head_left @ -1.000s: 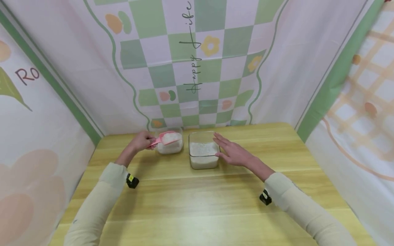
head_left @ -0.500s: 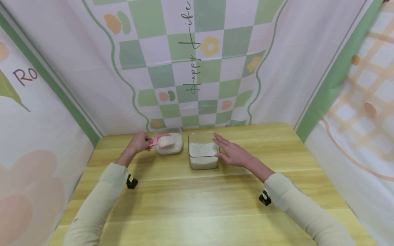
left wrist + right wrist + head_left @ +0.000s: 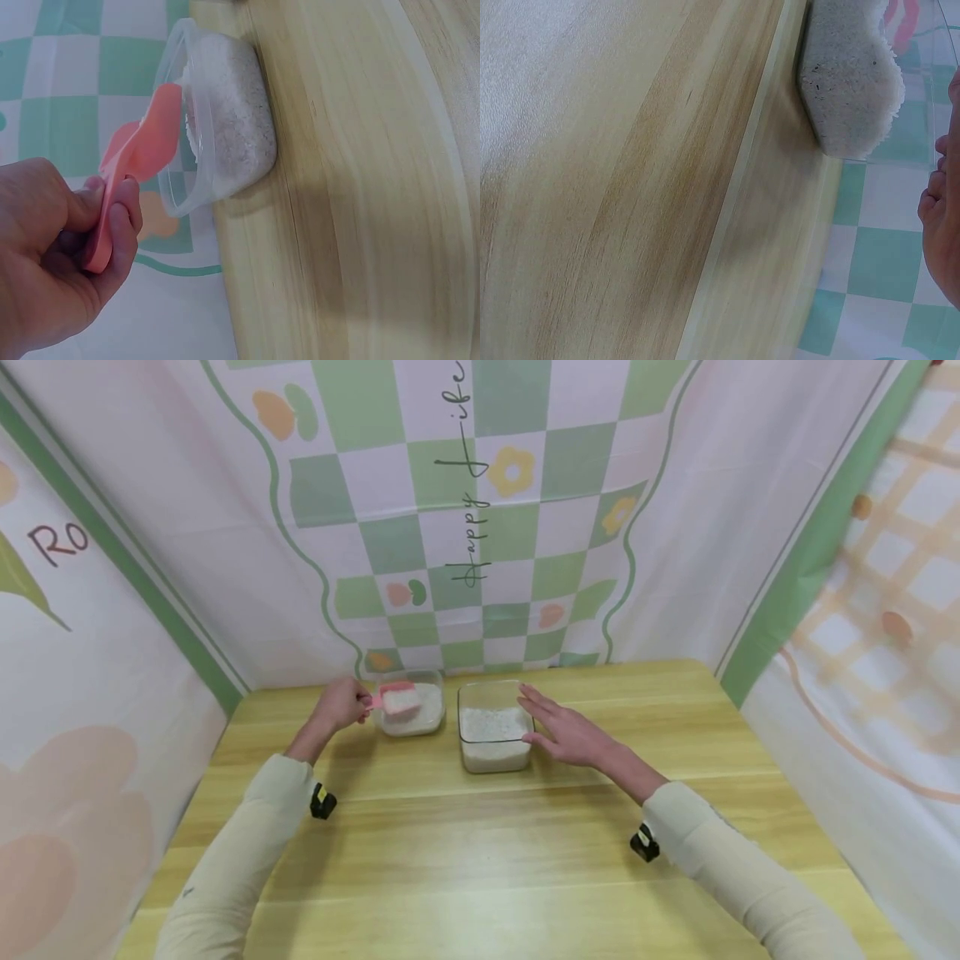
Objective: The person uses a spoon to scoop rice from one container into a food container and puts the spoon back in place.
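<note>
My left hand (image 3: 342,703) grips the handle of a pink scoop (image 3: 154,135), thumb on one side and curled fingers on the other. White rice fills the scoop's bowl, which hangs over a clear plastic container (image 3: 204,142) also holding rice. To its right stands a square glass container (image 3: 497,741), with rice (image 3: 847,82) heaped unevenly inside, as the right wrist view shows through its wall. My right hand (image 3: 566,735) lies at that container's right rim, fingers extended. Only part of this hand (image 3: 945,232) appears at the edge of the right wrist view.
Both containers stand near the back edge of a wooden table (image 3: 480,852). A green and white checked curtain (image 3: 495,552) hangs right behind them, and more printed cloth (image 3: 97,760) closes off the sides. Dark wrist cameras (image 3: 322,802) sit under both sleeves.
The scoop has shifted left and tilted over the plastic container, its bowl now nearer my left hand. My right hand stays at the glass rim.
</note>
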### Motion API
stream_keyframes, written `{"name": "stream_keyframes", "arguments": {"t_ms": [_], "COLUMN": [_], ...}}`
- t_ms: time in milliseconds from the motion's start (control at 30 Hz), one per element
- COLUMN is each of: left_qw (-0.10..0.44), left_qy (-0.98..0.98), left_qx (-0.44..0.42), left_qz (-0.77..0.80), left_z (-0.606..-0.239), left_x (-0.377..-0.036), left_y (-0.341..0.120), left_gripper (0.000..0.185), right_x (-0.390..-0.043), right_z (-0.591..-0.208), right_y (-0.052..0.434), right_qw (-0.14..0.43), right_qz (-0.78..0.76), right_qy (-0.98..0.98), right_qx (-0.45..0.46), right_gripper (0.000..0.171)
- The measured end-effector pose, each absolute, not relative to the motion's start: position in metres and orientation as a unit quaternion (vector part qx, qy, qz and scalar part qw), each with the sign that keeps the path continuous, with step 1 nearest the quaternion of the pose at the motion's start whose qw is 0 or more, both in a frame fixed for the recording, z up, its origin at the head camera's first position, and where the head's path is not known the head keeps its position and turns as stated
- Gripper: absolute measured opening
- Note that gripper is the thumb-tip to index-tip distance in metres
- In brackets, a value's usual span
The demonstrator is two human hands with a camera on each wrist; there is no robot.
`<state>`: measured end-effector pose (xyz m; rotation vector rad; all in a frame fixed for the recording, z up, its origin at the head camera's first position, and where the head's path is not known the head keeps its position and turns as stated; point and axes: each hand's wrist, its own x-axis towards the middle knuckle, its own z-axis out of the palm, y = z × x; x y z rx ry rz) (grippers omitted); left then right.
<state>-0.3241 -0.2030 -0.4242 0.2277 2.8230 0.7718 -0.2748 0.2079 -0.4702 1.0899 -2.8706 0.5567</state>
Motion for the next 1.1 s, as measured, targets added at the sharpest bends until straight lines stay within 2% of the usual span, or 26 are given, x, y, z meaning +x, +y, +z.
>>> {"name": "stream_keyframes", "arguments": {"t_ms": [700, 1100], "left_qw": [0.014, -0.002], "left_qy": [0.984, 0.991], "left_qx": [0.078, 0.072], "left_qz": [0.160, 0.115], "left_z": [-0.423, -0.418], "left_x": [-0.328, -0.322], "left_y": [-0.188, -0.190], "left_gripper": [0.017, 0.015], "right_x": [-0.274, -0.276], "right_z": [-0.471, -0.472], "right_y": [0.206, 0.208], "right_qw": [0.021, 0.022], "right_qz": [0.174, 0.172], "right_qy": [-0.918, -0.919], "right_qx": [0.355, 0.354], "right_gripper": [0.067, 0.066]}}
